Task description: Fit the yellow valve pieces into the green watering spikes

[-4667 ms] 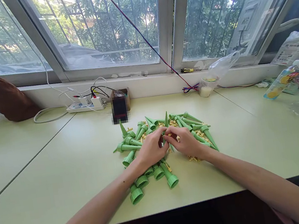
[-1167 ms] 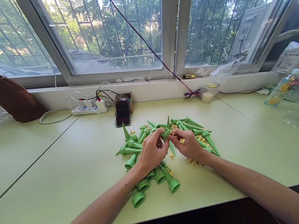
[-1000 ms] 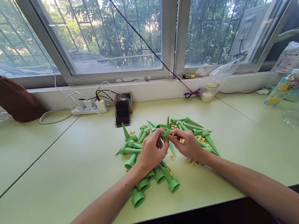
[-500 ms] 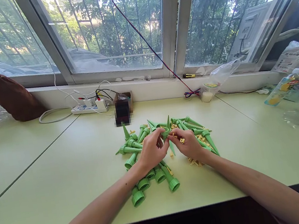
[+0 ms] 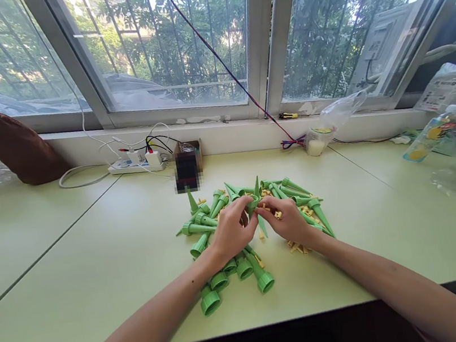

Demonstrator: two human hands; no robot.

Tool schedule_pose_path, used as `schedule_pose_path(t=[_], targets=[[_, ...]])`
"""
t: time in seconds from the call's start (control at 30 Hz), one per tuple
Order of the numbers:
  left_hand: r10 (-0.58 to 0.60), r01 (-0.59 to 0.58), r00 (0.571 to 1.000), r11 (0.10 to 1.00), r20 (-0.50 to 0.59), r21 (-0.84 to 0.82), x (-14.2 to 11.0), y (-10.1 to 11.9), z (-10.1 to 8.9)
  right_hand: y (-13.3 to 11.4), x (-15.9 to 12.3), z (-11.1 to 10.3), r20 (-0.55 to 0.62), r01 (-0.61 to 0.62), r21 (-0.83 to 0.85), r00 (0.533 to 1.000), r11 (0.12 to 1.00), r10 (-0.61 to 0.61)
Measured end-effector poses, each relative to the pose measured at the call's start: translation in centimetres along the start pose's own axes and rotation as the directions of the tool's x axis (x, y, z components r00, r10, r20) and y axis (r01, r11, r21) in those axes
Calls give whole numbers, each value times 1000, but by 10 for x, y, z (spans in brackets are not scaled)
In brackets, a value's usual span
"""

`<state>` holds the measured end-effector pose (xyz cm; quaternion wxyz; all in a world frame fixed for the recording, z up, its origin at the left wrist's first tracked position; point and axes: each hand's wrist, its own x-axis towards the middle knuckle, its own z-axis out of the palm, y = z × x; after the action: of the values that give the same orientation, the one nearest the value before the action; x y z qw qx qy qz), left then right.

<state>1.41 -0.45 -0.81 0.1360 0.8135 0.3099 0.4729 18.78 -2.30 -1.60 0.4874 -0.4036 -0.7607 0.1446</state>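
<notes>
Pale table (image 5: pixel 361 231): between front and back edges, a green cone (image 5: pixel 252 204) is clasped by the left hand (image 5: pixel 232 226), a yellow piece (image 5: pixel 265 206) seemingly pinched by the right hand (image 5: pixel 287 221); fitting appears underway, alignment seemingly required.

Barred windows (image 5: pixel 166 43), bright daylight; pale green table (image 5: pixel 55 277).

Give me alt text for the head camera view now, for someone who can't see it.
A person's left hand holds a green cone, wide end up, over a table, with the right hand close against it. More cones and small yellow pieces are scattered around. Behind are a power strip and windows.
</notes>
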Motion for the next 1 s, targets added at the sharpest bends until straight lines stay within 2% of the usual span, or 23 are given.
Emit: schedule_pose_path(t=[1.0], targets=[[-53, 51, 997, 998, 61, 30, 0, 0, 1, -1, 2, -3, 60, -40, 2, 997, 999, 40]])
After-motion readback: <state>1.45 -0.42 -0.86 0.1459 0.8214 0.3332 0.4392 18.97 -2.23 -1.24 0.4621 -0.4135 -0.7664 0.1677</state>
